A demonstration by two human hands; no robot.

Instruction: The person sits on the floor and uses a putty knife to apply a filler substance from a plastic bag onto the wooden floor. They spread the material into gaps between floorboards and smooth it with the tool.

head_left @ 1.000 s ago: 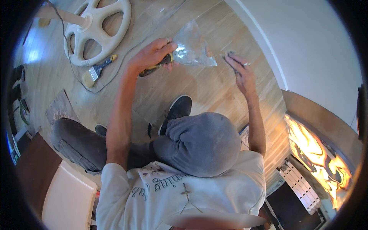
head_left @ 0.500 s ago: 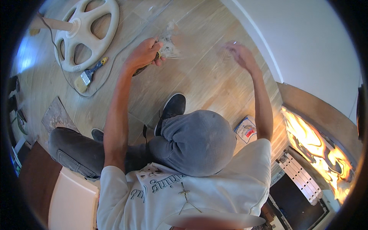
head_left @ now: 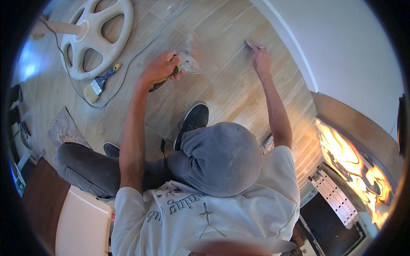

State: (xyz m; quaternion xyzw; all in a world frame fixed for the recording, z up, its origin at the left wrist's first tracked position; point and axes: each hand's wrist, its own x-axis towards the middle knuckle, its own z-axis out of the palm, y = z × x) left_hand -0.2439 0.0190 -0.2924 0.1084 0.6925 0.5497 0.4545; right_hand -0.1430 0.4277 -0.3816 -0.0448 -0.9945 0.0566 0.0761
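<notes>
My left hand (head_left: 164, 68) is closed round the yellow-and-black handle of what looks like a wide putty knife (head_left: 188, 55). Its pale, fan-shaped blade carries dark smudges and points right, over the wood-look floor. A dark rounded part shows below the fist. My right hand (head_left: 261, 62) reaches out to the floor on the far right, fingers pressed together at a floor joint. A small dark edge shows at the fingertips; I cannot make out what it is.
A cream five-spoked base (head_left: 104, 32) stands at far left, with a cable (head_left: 124, 77) beside it. A paintbrush (head_left: 100, 84) lies near it. A stained flat board (head_left: 68, 128) lies at left. A white wall (head_left: 337, 38) and a ladder (head_left: 335, 198) are at right.
My right hand has moved forward and slightly left, down to the floor, its fingers now together. My left hand has barely moved. My right arm now covers most of the small packet by my knee.
</notes>
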